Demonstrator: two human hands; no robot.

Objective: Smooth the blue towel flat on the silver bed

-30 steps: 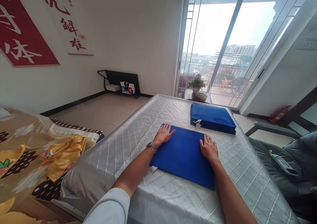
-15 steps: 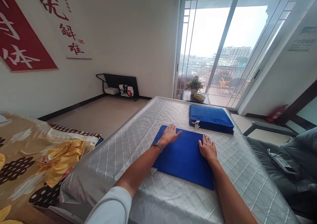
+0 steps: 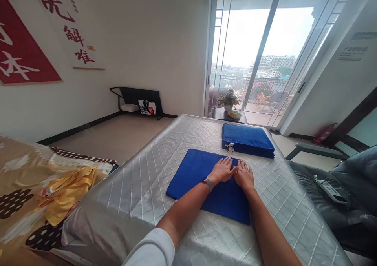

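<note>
A folded blue towel lies flat on the silver quilted table in front of me. My left hand rests palm down on the towel's right part, fingers stretched out, a watch on its wrist. My right hand lies flat right beside it, fingers out, touching the left hand near the towel's far right edge. Beyond them, at the table's far end, sits a stack of folded blue towels with a white tag on its near left corner.
A bed with a brown and yellow patterned cover stands to the left. A grey chair with a remote control is on the right. Glass balcony doors and a small plant table lie beyond the table.
My left hand has slid rightward across the towel from its left edge until it meets my right hand. The right hand stayed almost in place. The view shifted slightly.
</note>
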